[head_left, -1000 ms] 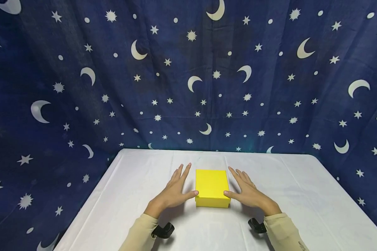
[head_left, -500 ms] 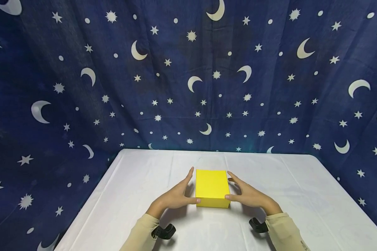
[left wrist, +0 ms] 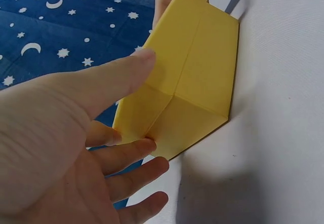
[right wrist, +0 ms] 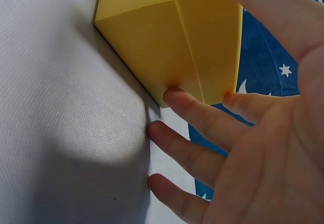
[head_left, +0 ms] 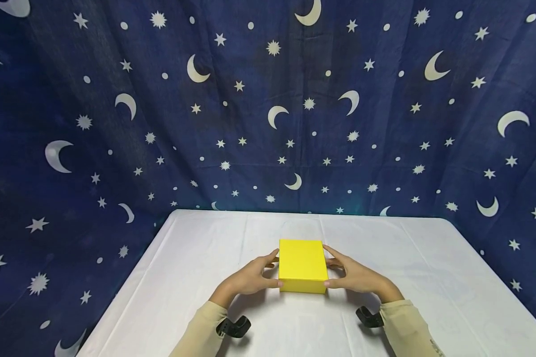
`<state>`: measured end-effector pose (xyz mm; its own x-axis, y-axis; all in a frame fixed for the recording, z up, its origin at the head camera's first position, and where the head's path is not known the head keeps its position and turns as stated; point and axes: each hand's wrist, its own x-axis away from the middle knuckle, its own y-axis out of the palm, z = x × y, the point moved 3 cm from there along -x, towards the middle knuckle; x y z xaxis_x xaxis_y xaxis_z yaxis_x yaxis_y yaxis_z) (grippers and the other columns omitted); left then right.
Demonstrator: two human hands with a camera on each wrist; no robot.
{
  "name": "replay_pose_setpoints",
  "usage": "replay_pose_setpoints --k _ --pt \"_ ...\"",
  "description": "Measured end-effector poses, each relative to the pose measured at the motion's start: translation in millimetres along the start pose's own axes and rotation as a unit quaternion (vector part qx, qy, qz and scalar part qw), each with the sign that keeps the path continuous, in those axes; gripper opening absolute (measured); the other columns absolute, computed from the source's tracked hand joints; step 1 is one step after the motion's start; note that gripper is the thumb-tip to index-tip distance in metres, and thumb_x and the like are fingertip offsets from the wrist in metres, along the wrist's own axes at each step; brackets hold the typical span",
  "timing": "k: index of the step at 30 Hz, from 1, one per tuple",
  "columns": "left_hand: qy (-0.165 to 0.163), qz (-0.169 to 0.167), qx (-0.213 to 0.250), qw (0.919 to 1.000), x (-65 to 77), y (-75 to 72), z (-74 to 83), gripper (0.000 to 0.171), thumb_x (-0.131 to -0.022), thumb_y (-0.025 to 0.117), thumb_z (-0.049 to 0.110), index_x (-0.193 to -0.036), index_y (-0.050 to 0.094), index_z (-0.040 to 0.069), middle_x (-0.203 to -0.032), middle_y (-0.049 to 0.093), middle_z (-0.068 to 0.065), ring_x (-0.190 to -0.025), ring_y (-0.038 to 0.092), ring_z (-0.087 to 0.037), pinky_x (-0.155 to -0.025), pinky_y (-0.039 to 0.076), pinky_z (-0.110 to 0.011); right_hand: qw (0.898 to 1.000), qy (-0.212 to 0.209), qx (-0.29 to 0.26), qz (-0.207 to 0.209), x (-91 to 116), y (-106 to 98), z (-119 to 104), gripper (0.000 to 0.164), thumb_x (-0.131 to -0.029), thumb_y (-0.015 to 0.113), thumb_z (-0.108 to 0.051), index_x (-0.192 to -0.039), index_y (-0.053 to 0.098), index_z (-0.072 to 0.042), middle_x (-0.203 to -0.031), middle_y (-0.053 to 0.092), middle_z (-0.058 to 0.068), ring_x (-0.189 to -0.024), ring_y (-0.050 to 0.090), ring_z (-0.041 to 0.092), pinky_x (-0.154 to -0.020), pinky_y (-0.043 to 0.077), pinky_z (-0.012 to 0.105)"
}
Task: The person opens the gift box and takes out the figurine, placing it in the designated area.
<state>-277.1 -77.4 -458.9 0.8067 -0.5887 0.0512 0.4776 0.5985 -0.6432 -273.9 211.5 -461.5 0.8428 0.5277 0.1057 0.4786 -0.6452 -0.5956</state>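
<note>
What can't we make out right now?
- Inside of the yellow box: all views, hidden by its top and walls.
- Box's far wall: head view, hidden behind the top; wrist views face other sides.
- Box's underside: all views, hidden by the white table.
- Lettering on the right sleeve: head view, too small.

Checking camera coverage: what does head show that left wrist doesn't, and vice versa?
Head only: the top face of the yellow box, both beige sleeves and the black wrist devices.

Left wrist only: the box's left side, crossed by a seam, and the palm side of the left hand.

Both: box, left hand, at least part of the right hand, white tablecloth, navy moon-and-star curtain.
</note>
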Motion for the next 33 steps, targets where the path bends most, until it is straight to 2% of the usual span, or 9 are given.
replay_pose_setpoints --k 9,19,33 --pt "0.008 -0.004 0.011 0.9999 -3.3 1.5 -2.2 0.088 -0.095 0.072 0.031 -0.159 0.022 -0.001 -0.152 0.05 -0.019 -0.133 0.057 -0.034 -0.111 0.048 -0.047 1.0 0.011 -0.004 -0.001 0.7 -2.6 -1.8 0.111 -0.085 0.081 -0.034 -0.163 0.007 -0.007 -0.153 0.044 0.03 -0.143 0.042 0.048 -0.114 0.03 0.071" --pt "0.004 -0.007 0.026 0.9996 -3.2 1.6 -2.8 0.087 -0.095 0.072 0.028 -0.159 0.022 -0.001 -0.151 0.051 -0.02 -0.133 0.057 -0.036 -0.11 0.049 -0.046 1.0 0.014 -0.013 -0.006 -0.8 -1.7 1.9 0.108 -0.087 0.08 -0.034 -0.163 0.007 -0.008 -0.153 0.044 0.029 -0.143 0.042 0.048 -0.114 0.031 0.07" --pt "-0.01 0.003 0.0 0.9999 -2.2 1.9 -2.6 0.085 -0.094 0.072 0.032 -0.159 0.026 0.002 -0.15 0.054 -0.014 -0.135 0.055 -0.033 -0.111 0.048 -0.048 1.0 0.022 -0.013 -0.001 -1.2 -1.6 3.7 0.108 -0.087 0.079 -0.038 -0.163 0.009 -0.009 -0.153 0.044 0.029 -0.142 0.043 0.048 -0.115 0.033 0.068"
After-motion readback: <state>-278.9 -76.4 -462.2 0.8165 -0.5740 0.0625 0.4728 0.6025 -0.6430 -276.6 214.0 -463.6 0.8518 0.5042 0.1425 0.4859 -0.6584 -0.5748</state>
